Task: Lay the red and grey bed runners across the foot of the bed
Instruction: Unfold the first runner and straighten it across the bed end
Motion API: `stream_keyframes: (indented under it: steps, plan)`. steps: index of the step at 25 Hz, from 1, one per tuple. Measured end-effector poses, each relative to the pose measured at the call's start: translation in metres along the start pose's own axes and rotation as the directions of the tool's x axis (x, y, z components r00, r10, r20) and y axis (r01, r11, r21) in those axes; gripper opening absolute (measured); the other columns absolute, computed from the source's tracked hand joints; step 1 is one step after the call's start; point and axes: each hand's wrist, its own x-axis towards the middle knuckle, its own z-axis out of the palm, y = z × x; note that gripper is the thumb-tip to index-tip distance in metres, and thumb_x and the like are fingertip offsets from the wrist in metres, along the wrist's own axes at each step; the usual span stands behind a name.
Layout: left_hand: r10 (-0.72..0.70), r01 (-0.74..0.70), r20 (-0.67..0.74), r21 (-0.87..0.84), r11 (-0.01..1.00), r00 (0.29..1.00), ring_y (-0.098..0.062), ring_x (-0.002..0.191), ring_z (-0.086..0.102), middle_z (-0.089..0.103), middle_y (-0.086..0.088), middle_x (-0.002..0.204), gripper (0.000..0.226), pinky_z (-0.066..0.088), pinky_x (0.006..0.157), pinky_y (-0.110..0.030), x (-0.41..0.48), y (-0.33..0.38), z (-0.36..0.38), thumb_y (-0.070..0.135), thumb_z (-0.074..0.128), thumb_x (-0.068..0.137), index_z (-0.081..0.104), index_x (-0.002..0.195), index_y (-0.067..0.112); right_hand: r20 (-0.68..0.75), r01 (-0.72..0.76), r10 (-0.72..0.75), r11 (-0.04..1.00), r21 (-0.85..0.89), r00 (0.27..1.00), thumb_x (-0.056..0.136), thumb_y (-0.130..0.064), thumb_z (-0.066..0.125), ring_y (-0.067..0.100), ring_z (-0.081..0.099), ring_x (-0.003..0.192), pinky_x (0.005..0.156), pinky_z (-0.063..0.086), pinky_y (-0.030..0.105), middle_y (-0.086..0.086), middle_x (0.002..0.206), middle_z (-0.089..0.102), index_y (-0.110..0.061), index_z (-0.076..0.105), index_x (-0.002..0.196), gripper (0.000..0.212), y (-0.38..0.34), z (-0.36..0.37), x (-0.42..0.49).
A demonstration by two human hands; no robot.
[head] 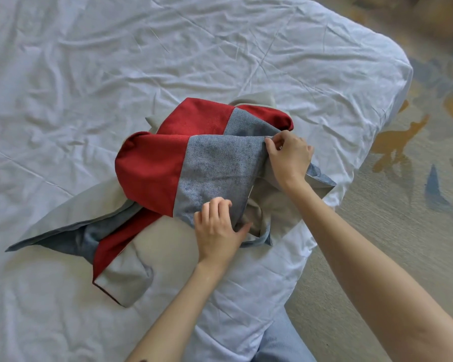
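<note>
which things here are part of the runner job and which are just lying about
Job: bed runners, crumpled in a heap; white-sheeted bed; left hand and right hand, both gripping the grey cloth.
Just there: patterned carpet; light blue trousers.

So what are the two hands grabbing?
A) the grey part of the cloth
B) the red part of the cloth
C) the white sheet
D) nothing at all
A: the left hand and the right hand both pinch the grey part of the cloth.
</note>
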Motion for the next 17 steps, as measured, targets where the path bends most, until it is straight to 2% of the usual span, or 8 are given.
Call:
stream_keyframes:
  steps: [3, 7, 10, 13, 17]
  plan:
    - [-0.073, 0.072, 0.113, 0.016, 0.997, 0.991, -0.029, 0.083, 0.058, 0.061, -0.005, 0.089, 0.042, 0.045, 0.068, -0.038, 0.007, -0.004, 0.0, 0.038, 0.078, 0.057, 0.057, 0.083, 0.013, 0.009, 0.014, -0.014, 1.0, -0.005, 1.0, 0.089, -0.032, 0.054, 0.026, 0.055, 0.102, 0.093, 0.03, 0.038, 0.004, 0.098, 0.07, -0.016, 0.066, 0.091, 0.021, 0.0, -0.001, -0.005]
    - [-0.069, 0.099, 0.125, -0.251, 0.963, 0.99, -0.033, 0.085, 0.056, 0.057, -0.015, 0.092, 0.009, 0.043, 0.074, -0.039, 0.02, -0.017, -0.009, 0.009, 0.064, 0.074, 0.06, 0.08, 0.003, -0.018, 0.066, -0.066, 0.998, -0.001, 0.998, 0.091, -0.028, 0.053, 0.026, 0.052, 0.105, 0.09, 0.029, 0.035, 0.003, 0.105, 0.068, -0.015, 0.067, 0.098, 0.02, 0.004, -0.007, -0.028]
    - [-0.127, 0.15, 0.082, -0.401, 0.904, 0.988, -0.033, 0.081, 0.061, 0.065, -0.016, 0.089, 0.007, 0.037, 0.071, -0.032, 0.03, -0.033, -0.025, 0.008, 0.059, 0.084, 0.064, 0.086, 0.005, -0.015, 0.062, -0.061, 0.994, 0.089, 0.998, 0.089, -0.025, 0.057, 0.026, 0.056, 0.094, 0.083, 0.032, 0.035, 0.003, 0.095, 0.069, -0.015, 0.067, 0.092, 0.014, 0.004, -0.01, -0.071]
    - [-0.187, 0.186, 0.043, -0.444, 0.876, 0.981, -0.031, 0.084, 0.065, 0.072, -0.015, 0.09, 0.011, 0.04, 0.073, -0.031, 0.045, -0.05, -0.041, 0.011, 0.059, 0.086, 0.068, 0.092, 0.007, 0.13, -0.027, 0.013, 0.994, 0.102, 0.991, 0.088, -0.025, 0.059, 0.024, 0.056, 0.089, 0.078, 0.036, 0.035, 0.001, 0.091, 0.069, -0.016, 0.068, 0.089, 0.013, 0.002, 0.0, -0.126]
    - [-0.204, 0.242, 0.132, -0.46, 0.854, 0.97, -0.028, 0.087, 0.064, 0.072, -0.011, 0.091, 0.012, 0.049, 0.08, -0.036, 0.06, -0.055, -0.05, 0.015, 0.059, 0.087, 0.068, 0.094, 0.011, 0.332, -0.229, 0.168, 0.961, 0.152, 0.928, 0.089, -0.031, 0.058, 0.024, 0.059, 0.098, 0.088, 0.044, 0.039, 0.001, 0.099, 0.069, -0.014, 0.068, 0.098, 0.022, -0.002, 0.014, -0.158]
